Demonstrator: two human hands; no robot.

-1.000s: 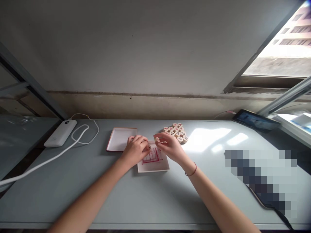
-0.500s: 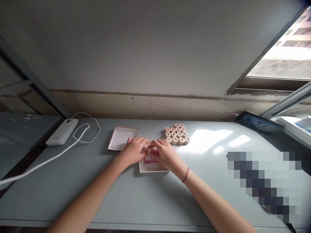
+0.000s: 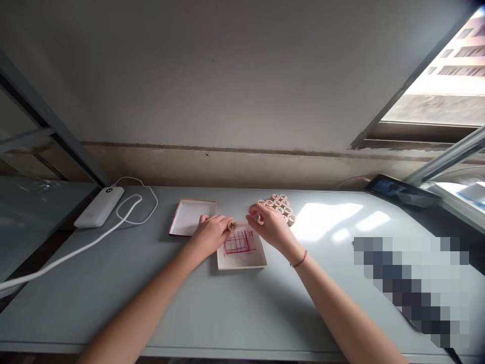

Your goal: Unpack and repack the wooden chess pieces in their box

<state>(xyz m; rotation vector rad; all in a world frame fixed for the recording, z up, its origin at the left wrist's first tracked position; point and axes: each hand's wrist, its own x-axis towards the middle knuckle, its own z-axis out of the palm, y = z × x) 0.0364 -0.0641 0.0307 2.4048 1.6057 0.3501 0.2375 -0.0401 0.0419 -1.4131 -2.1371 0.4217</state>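
My left hand (image 3: 210, 231) rests over the left back edge of a shallow white box (image 3: 242, 264), its fingers closed around a round wooden piece (image 3: 232, 226) with a dark character. Pink lines mark the inside of this box. Over the near left part of a cluster of round wooden pieces (image 3: 278, 203) is my right hand (image 3: 270, 222), thumb and index finger apart, with nothing visible between them. It partly covers several pieces, which bear red or dark characters. A second shallow box part (image 3: 193, 210) with a white inside lies behind my left hand.
At the left, a white power bank (image 3: 99, 207) sits with a white cable (image 3: 76, 254) running toward the near left edge. A phone (image 3: 403, 192) leans at the back right. A pixelated area covers the right side of the grey table (image 3: 227, 313).
My right hand has moved from the box, where it was beside my left hand, rightward and back to the cluster. My left hand stays at the box; the pink lines show more.
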